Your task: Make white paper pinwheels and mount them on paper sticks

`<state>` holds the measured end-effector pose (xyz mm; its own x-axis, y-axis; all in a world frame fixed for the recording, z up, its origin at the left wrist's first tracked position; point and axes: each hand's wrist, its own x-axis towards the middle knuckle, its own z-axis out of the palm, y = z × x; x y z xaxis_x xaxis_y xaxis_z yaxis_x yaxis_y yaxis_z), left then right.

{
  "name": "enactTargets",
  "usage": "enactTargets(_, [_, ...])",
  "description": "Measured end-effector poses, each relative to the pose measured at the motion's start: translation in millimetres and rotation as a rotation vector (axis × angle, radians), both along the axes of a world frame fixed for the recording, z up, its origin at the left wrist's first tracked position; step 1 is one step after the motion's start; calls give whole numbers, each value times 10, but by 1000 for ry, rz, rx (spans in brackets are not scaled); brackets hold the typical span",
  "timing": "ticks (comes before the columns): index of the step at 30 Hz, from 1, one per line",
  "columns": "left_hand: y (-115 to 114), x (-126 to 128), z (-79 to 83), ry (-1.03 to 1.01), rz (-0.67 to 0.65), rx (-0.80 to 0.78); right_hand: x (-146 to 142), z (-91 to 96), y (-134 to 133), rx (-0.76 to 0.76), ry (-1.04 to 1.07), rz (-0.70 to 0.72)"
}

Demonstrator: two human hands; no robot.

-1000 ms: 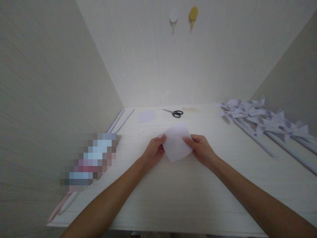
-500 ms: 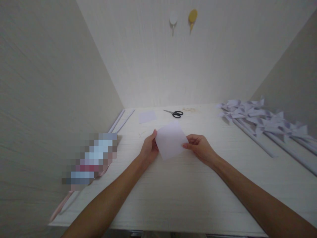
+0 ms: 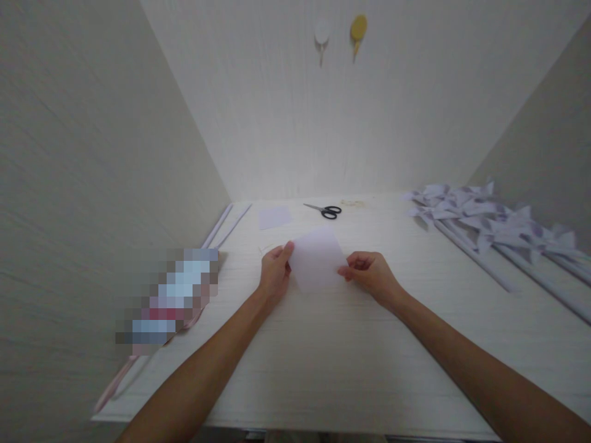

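Both of my hands hold one pale lilac paper square (image 3: 317, 258) just above the white tabletop (image 3: 323, 357), in the middle of the view. My left hand (image 3: 275, 271) grips its left edge, thumb on top, fingers curled behind. My right hand (image 3: 369, 273) pinches its right edge with curled fingers. The sheet is tilted, its near corner pointing down toward the table.
Black-handled scissors (image 3: 325, 210) lie at the back, with a second lilac sheet (image 3: 274, 216) to their left. Long pale sticks (image 3: 226, 225) run along the left wall. Several paper pinwheels on sticks (image 3: 489, 224) lie at the right. Two hooks (image 3: 339, 34) hang on the back wall.
The sheet has turned and shifted a little away and to the left. My left hand moved from the lower left corner up along the left edge.
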<state>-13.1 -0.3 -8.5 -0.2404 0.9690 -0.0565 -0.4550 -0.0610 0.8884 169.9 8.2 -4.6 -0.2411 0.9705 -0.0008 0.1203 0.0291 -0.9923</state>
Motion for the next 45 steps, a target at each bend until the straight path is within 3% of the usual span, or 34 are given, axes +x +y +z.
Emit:
enactTargets(5, [-69, 73, 7, 48, -115, -97, -15, -6, -14, -4, 17, 4])
enactTargets(9, [-110, 117, 22, 66, -118, -125, -21, -17, -21, -33, 21, 18])
enactTargets(14, [-102, 101, 14, 45, -96, -90, -17, -16, -45, -96, 241, 196])
enactTargets(18, [-107, 106, 23, 85, -84, -149, -11, -38, -51, -101, 415, 322])
enactTargets(25, [-157, 156, 34, 321, -71, -136, -31, -49, -67, -90, 291, 417])
enactTargets(31, [-164, 156, 18, 532, -24, -43, -89, -23, -53, -21, 149, 296])
enactTargets(40, [-170, 147, 22, 585, 40, 10, -233, -76, 12, 39, 155, 174])
enactTargets(45, [-235, 185, 71, 559, -48, -32, -304, -18, 21, 21, 117, 185])
